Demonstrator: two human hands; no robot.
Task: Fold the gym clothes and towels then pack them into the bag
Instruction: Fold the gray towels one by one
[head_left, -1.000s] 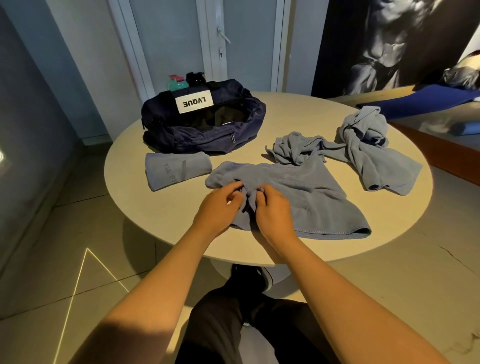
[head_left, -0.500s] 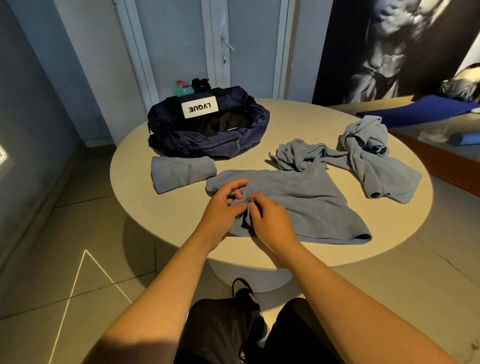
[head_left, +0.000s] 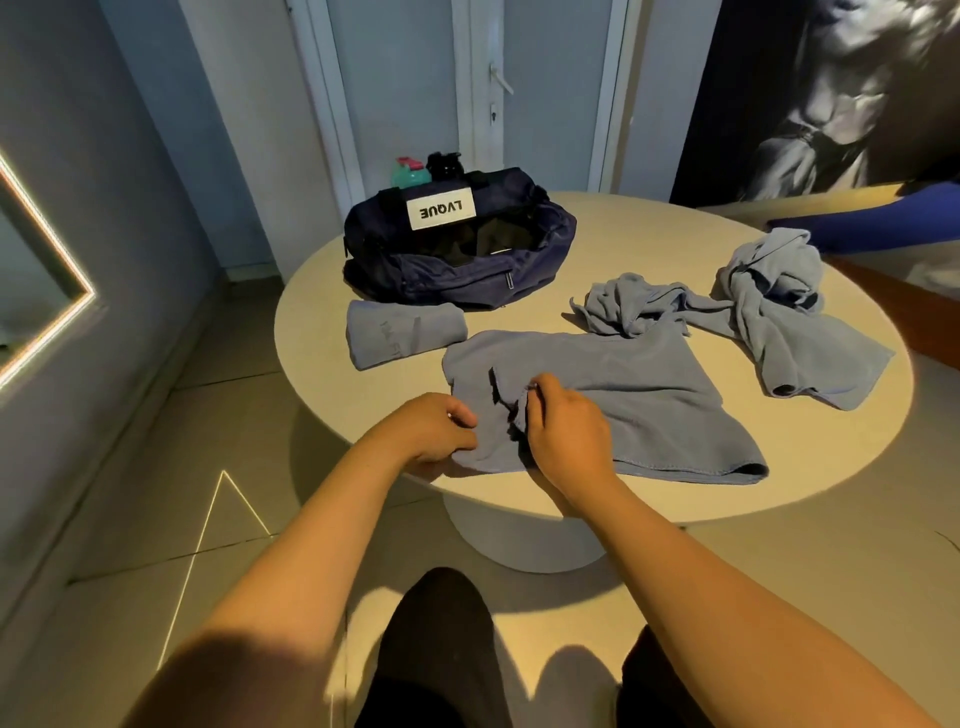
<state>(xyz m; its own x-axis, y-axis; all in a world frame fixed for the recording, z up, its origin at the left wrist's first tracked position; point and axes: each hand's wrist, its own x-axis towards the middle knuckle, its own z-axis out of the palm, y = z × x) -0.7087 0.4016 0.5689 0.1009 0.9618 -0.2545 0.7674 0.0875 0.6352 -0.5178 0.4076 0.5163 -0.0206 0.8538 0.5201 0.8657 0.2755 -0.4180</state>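
One blue cloth (head_left: 623, 384) gripped; left hand (head_left: 428, 431) fingertips hidden.

Round beige worktop (head_left: 649, 244) on a pedestal base carried five things. Open navy bag (head_left: 452, 275) sat far left, with a folded towel (head_left: 405, 332) just in front of it and a spread towel (head_left: 649, 395) flat near the front edge. Crumpled cloth (head_left: 628, 306) lay at the spread towel's far edge, running into a bunched towel (head_left: 795, 332) on the right side.

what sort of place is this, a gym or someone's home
Probably a gym or fitness studio: a big mural of a muscular torso on the wall, a blue mat beside it, and a duffel bag near the towel being folded.
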